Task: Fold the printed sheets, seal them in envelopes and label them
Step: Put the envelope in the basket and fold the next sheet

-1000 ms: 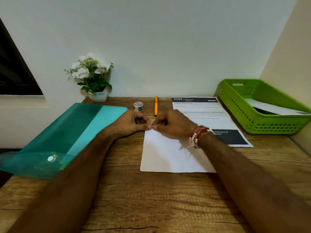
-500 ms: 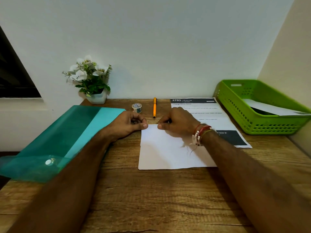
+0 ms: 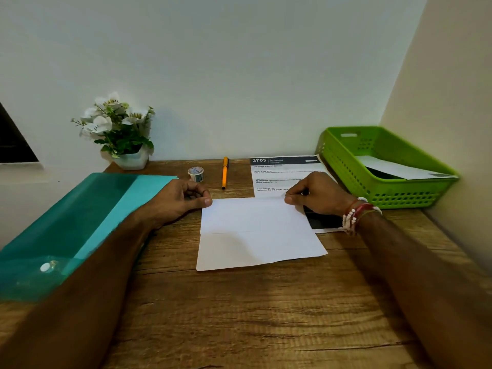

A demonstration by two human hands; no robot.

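A wooden desk [image 3: 239, 315] holds a teal folder [image 3: 80, 222] on the left and a green basket [image 3: 386, 193] on the right, with what look like envelopes inside. The folded sheet [image 3: 255, 235] lies centred, partly overlapping a printed page [image 3: 279, 171]. The left hand [image 3: 178, 201] and right hand [image 3: 316, 198], fingers curled, pinch its far edge. Beyond them lie a pen [image 3: 225, 173] and tape [image 3: 196, 173].

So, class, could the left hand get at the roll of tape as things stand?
Probably yes. The tape stands just beyond the left hand, nothing between them, though that hand must first release the folded sheet.
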